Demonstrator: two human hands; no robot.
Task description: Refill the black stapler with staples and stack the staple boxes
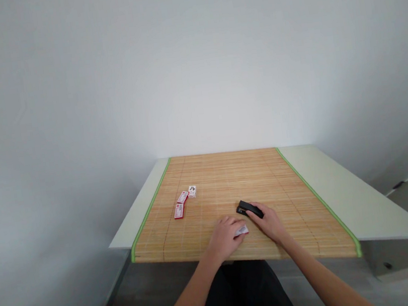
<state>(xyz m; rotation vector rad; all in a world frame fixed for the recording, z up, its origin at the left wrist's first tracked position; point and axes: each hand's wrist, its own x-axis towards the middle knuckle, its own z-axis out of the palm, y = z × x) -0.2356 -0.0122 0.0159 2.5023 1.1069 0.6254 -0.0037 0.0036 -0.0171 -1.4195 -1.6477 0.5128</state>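
The right hand (270,222) rests its grip on the small black oblong stapler (249,209), fingers curled over its near end. Just left of the stapler, the left hand (224,237) pinches a small white folded slip of paper (242,230). Both lie on the slatted bamboo mat with green edging (300,195) covering the pale desk (364,202). Farther left of the stapler lie three small red-and-white packets (183,202).

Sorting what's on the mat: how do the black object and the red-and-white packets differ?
The black object is dark and single; the red-and-white packets are three small light pieces in a row. The black object lies under the right hand; the packets lie untouched, further left of the left hand. Both rest on the bamboo mat.
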